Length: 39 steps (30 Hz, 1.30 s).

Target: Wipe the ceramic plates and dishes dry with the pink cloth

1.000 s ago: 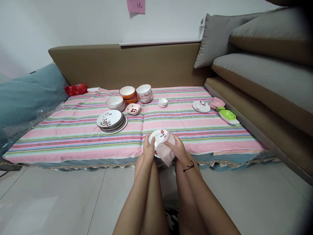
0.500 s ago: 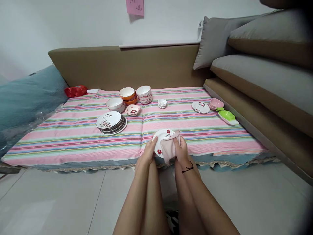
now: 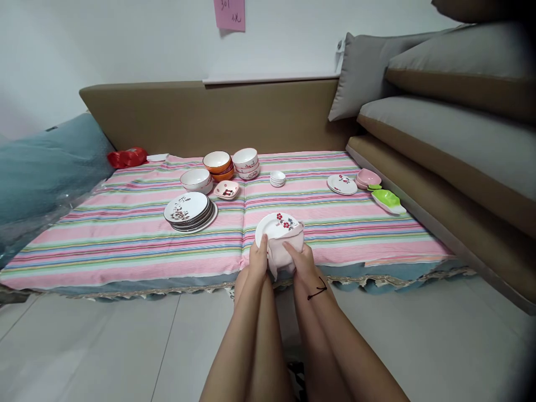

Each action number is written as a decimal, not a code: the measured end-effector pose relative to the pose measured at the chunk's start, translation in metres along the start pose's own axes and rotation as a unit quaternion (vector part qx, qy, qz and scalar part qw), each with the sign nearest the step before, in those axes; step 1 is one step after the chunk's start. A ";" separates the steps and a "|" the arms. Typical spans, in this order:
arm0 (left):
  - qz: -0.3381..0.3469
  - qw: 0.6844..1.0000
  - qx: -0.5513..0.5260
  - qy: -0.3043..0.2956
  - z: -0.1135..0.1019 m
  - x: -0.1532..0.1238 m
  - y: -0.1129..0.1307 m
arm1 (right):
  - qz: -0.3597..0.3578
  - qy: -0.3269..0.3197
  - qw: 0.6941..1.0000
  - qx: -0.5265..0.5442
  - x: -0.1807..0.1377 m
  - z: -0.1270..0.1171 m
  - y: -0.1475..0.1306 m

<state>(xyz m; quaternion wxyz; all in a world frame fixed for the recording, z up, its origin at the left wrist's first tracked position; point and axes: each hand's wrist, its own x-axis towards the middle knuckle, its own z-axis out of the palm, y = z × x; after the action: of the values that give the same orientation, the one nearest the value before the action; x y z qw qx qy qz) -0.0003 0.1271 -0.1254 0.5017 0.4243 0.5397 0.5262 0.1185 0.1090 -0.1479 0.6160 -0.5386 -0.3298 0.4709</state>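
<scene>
Above my knees I hold a white plate (image 3: 268, 224) with red and blue flower prints, tilted toward me. My left hand (image 3: 258, 258) grips its left edge, thumb on the upper face. A pale pink cloth (image 3: 281, 254) lies folded over the plate's lower right part. My right hand (image 3: 302, 260) presses the cloth against the plate with its thumb on top; its other fingers are hidden behind. Both hands are closed. Nearest on the left stands a stack of dark-rimmed plates (image 3: 187, 207).
On the striped cloth (image 3: 285, 201) stand orange bowls (image 3: 218, 162), white bowls (image 3: 245, 159), a square pink dish (image 3: 226, 190) and small white dishes (image 3: 277, 177). Rightward lie flowered plates (image 3: 342, 184), pink bowls (image 3: 368, 178) and a green leaf-shaped dish (image 3: 387, 200). Stacked cushions (image 3: 444, 123) border the right side.
The plate has turned in my hands, so its flowers now show at the upper right. My right hand and the cloth have shifted left and down across it.
</scene>
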 end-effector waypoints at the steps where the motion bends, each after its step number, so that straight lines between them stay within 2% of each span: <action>1: 0.011 1.000 -0.005 0.006 0.000 0.001 -0.001 | 0.003 0.001 1.000 0.001 -0.002 0.003 0.001; 5: 0.039 0.999 -0.019 0.028 0.000 0.005 -0.006 | 0.010 0.005 1.000 -0.001 -0.008 0.011 0.004; 9: 0.063 0.997 -0.032 0.011 -0.002 0.007 -0.009 | 0.011 0.032 0.999 -0.009 -0.009 0.016 0.009; 14: 0.064 0.998 -0.014 0.022 -0.008 0.002 -0.005 | 0.005 0.067 0.998 -0.003 -0.006 0.018 0.008; 19: 0.016 0.996 0.062 -0.057 -0.019 -0.005 0.003 | -0.004 0.081 0.997 0.004 0.000 0.010 0.003; 22: -0.027 0.990 0.086 -0.110 -0.028 -0.007 0.008 | -0.007 0.054 0.998 -0.001 0.002 0.002 0.001; 26: -0.061 0.977 0.105 -0.174 -0.041 -0.007 0.014 | 0.007 -0.017 1.000 -0.014 0.004 -0.009 -0.004; 30: -0.061 0.969 0.099 -0.219 -0.048 -0.005 0.016 | 0.028 -0.094 0.995 -0.027 0.005 -0.015 -0.011; 34: -0.029 0.980 0.042 -0.192 -0.045 -0.006 0.015 | 0.041 -0.133 0.990 -0.029 0.009 -0.017 -0.010; 39: -0.017 0.999 -0.003 -0.044 -0.030 -0.006 0.010 | 0.034 -0.129 0.991 -0.029 0.009 -0.009 -0.006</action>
<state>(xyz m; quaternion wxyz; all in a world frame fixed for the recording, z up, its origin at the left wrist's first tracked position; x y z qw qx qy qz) -0.0301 0.1180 -0.1166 0.5350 0.4369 0.5225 0.4998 0.1307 0.1142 -0.1452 0.5357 -0.5022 -0.4014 0.5475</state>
